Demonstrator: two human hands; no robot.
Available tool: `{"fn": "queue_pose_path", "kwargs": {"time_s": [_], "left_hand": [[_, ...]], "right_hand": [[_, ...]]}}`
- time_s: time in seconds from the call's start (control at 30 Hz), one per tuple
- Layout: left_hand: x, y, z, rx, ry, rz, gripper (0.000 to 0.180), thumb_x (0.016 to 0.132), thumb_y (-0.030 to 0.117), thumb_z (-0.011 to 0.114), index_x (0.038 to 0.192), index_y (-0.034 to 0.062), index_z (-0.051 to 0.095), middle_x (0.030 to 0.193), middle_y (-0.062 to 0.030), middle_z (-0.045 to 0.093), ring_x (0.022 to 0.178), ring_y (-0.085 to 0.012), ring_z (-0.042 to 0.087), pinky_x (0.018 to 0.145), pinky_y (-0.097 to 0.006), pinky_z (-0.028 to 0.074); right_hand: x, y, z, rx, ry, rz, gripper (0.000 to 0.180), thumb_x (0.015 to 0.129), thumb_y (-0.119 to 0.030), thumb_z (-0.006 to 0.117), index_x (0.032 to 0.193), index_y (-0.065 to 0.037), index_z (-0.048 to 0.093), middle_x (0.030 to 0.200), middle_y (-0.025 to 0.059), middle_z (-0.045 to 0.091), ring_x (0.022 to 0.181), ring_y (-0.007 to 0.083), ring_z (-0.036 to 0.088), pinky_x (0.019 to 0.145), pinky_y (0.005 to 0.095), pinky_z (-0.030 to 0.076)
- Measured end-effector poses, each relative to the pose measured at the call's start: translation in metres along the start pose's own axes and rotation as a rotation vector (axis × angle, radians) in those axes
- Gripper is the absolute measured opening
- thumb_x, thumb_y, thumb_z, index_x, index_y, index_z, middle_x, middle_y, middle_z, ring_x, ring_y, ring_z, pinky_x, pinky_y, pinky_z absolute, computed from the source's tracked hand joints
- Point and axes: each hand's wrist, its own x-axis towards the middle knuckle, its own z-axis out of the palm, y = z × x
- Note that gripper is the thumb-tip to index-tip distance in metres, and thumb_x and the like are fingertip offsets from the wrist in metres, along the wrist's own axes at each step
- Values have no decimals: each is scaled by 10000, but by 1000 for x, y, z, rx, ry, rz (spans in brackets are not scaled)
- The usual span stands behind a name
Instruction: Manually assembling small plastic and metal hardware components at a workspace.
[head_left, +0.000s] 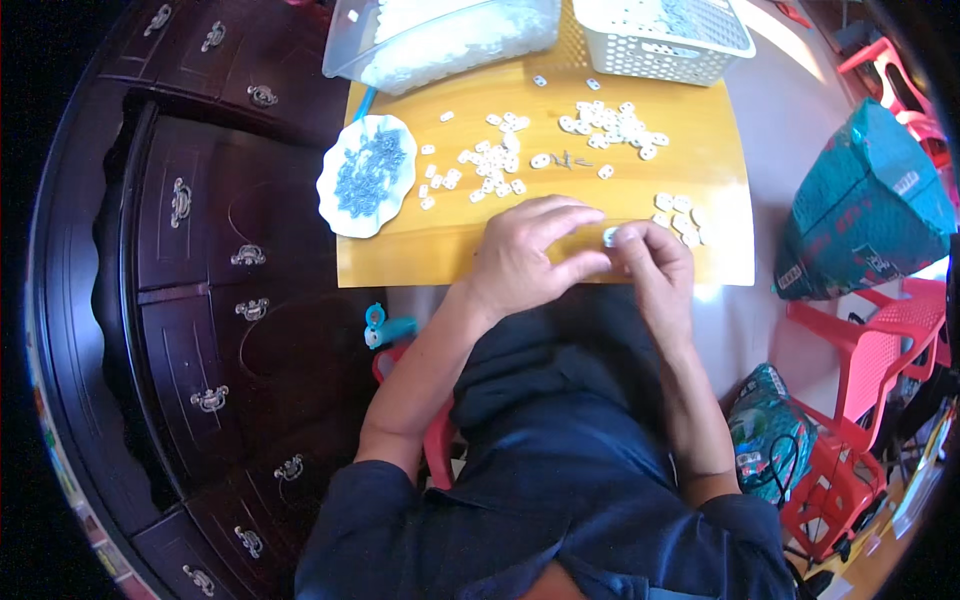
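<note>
My right hand (662,268) is closed at the fingertips, pinching a small white plastic piece (609,237) over the table's near edge. Facing it, my left hand (530,250) has its thumb and fingers apart, and I see nothing between them. Beyond my hands lie a loose pile of small white pieces with holes (490,168) and another such pile (618,128). A few dark metal bits (572,161) rest between the piles. By my right hand is a tidier group of white pieces (682,218).
A scalloped white plate (346,224) holds many small grey metal parts (370,172) on the yellow table (420,262). At the back stand a clear plastic bin (350,62) and a perforated white basket (655,62). Dark drawers (200,230) flank the left; a teal bag (850,200) and red chairs (860,360), the right.
</note>
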Motion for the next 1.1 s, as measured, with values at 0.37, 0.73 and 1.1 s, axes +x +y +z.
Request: {"fn": "queue_pose_path", "kwargs": {"time_s": [0.37,0.73,1.1], "left_hand": [[18,-70,-16,449,111,-161,218,838,192,761,1026,84,744,902,-94,684,869,-309,677,757,-406,546],[24,-71,-7,481,127,-175,108,850,185,741,883,83,729,845,-76,674,762,-284,676,699,-410,549],[11,5,12,97,-26,-22,131,823,162,742,924,91,698,841,-89,648,784,-291,674,670,-390,542]], "right_hand": [[13,-26,-29,-980,132,-166,212,912,-219,702,867,-12,710,672,157,657,589,240,643,598,359,503],[19,-13,-31,-835,277,-307,106,876,-98,758,884,-20,686,682,66,661,576,118,610,562,278,487],[9,-2,-10,82,-127,140,165,1016,-182,635,1108,-47,617,871,-14,670,757,54,634,616,186,475]]}}
